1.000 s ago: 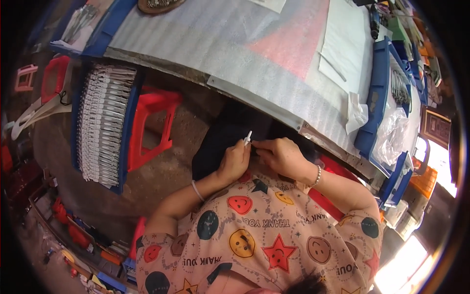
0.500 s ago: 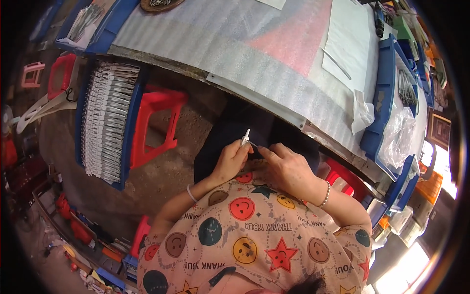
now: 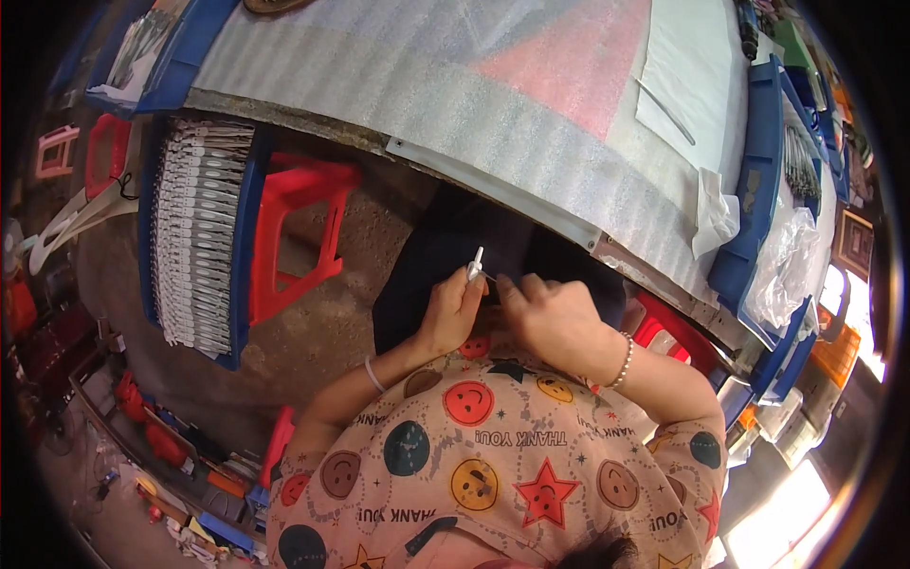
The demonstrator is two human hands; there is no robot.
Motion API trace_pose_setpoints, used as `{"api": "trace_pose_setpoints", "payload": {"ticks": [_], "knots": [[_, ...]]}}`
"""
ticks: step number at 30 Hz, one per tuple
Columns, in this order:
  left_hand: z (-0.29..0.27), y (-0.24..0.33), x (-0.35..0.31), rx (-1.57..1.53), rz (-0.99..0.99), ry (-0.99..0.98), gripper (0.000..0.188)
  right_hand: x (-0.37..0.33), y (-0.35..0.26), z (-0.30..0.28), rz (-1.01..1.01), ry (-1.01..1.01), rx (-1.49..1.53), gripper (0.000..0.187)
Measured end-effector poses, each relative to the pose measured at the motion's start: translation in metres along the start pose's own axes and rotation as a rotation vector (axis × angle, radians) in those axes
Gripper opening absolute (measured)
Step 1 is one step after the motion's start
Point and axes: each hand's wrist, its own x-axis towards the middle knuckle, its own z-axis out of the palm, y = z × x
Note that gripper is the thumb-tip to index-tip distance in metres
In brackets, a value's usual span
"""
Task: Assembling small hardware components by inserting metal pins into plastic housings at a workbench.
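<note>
- Over the dark lap, vs half a sec ago, we see the R hand w/ its wrist a touch higher in view and its fingers blurrier; the L hand has hardly budged.
- Cam view's shifted a bit too: the round brown dish showed its contents before, now we get just its lower rim at the top edge.
- Small white piece is pinched btw L thumb and fingers, we'd say firmly; its narrow end pokes up past the fingertips, away from the body, below the table edge.
- R fingers are curled in, just beside the piece; thin dark rod runs from the piece toward them. Looks gripped, but we can't tell for sure w/ the blur.
- Lower part of the piece is hidden by the L fingers, so no full shape for us.
- Rod's too small to ID; its R end is lost at the fingertips.
</note>
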Motion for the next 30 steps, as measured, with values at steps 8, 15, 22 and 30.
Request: {"api": "trace_pose_setpoints", "payload": {"ticks": [8, 15, 22, 30], "knots": [[0.003, -0.002, 0.006, 0.174, 0.210, 0.051, 0.019, 0.004, 0.018, 0.014, 0.083, 0.059, 0.292, 0.030], [-0.001, -0.004, 0.003, 0.169, 0.078, 0.038, 0.020, 0.016, 0.009, -0.002, -0.060, -0.185, -0.049, 0.039], [0.004, -0.009, 0.006, 0.143, 0.186, 0.069, 0.018, 0.012, 0.013, 0.003, 0.074, -0.087, 0.198, 0.038], [0.002, -0.015, 0.006, 0.117, 0.138, 0.048, 0.017, 0.022, 0.015, 0.003, 0.012, -0.290, 0.134, 0.042]]}}
